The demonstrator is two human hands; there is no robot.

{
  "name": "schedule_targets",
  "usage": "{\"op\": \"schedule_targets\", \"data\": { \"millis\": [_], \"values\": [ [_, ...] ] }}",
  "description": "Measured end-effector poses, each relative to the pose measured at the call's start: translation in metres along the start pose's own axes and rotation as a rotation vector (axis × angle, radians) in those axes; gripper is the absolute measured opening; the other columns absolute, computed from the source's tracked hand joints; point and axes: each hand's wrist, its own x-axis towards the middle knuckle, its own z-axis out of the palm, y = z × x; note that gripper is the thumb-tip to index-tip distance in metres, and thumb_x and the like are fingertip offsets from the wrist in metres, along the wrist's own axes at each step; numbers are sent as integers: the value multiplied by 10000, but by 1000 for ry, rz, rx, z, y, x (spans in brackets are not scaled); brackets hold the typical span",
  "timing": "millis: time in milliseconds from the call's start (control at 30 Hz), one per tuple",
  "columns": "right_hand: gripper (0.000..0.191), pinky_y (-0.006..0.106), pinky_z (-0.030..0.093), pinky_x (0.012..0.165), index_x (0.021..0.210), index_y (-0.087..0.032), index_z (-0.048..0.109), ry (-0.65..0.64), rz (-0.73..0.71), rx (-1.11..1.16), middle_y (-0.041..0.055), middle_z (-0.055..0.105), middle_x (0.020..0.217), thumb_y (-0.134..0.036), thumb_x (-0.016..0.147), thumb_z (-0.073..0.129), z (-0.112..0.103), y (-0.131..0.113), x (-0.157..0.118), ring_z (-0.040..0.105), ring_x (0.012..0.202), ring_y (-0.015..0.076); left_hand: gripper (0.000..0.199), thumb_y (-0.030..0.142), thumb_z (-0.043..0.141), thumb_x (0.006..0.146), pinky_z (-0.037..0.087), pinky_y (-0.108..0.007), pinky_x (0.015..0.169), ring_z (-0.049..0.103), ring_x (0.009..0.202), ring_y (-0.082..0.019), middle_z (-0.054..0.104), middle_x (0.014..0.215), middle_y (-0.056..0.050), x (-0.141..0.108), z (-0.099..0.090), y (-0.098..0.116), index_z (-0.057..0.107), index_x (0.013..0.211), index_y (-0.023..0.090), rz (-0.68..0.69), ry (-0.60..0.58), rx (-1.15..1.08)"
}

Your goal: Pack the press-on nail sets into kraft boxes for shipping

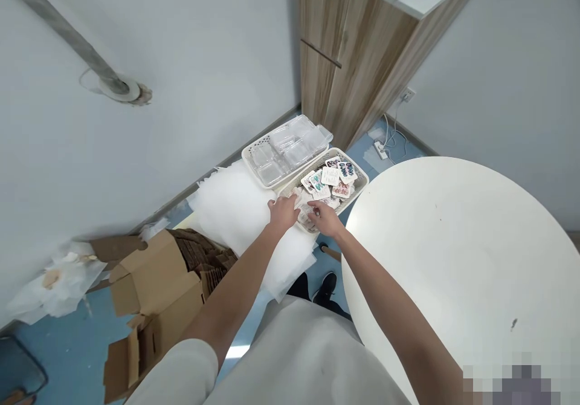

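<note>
My left hand [284,211] reaches over the near left corner of a white perforated basket [361,182], its fingers apart over pale clear packets [306,210]. Across from it, my right hand [327,219] is at the basket's near right side, thumb and forefinger parted above the same packets. Whether the fingertips touch the packets is hard to tell. Farther back in the basket lies a loose pile of small white cards [330,176], some with coloured oval pieces like press-on nails. A second white basket [247,154] beside it holds clear plastic boxes [294,142].
White foam sheets [235,202] are stacked beneath my left arm. An open cardboard box [156,278] with folded brown cardboard stands at the left. A round white table [457,236] is on the right. Behind the baskets rises a wooden cabinet [353,36]; a power strip [380,150] lies on the floor.
</note>
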Motion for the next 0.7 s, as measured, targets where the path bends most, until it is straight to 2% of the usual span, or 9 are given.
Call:
{"op": "schedule_targets", "data": {
  "millis": [167,300,467,567,700],
  "values": [
    [370,289,422,777,1109,-191,510,-3,27,32,49,582,1057,-192,739,496,13,-7,40,556,824,139,461,135,468,740,208,-476,880,454,1045,-264,607,1004,-97,10,11,-7,386,1186,220,4,-21,-79],
    [294,278,423,706,1028,-163,551,10,97,-11,50,611,882,-225,746,497,23,-6,57,552,743,144,472,87,442,721,210,-466,888,437,1064,-258,614,1006,-90,11,17,-9,396,1170,224,1,-35,-126],
    [267,262,399,648,975,-168,544,69,220,-88,26,601,771,-218,714,527,28,-2,62,539,700,147,473,91,434,726,195,-459,904,432,1081,-250,623,1000,-81,9,17,-8,386,1177,225,-4,-46,-191],
    [165,249,379,617,854,-176,562,61,242,-92,17,593,721,-169,703,497,27,-4,62,528,671,141,450,102,429,737,186,-456,912,450,1064,-243,629,985,-70,7,14,-6,393,1166,233,-4,-42,-210],
    [87,235,361,580,746,-186,546,63,227,-21,-6,560,666,-179,686,483,21,-6,56,496,620,125,387,144,430,749,206,-429,918,446,1076,-231,570,1087,-72,3,9,-5,430,1125,232,-18,58,-190]
  ]
}}
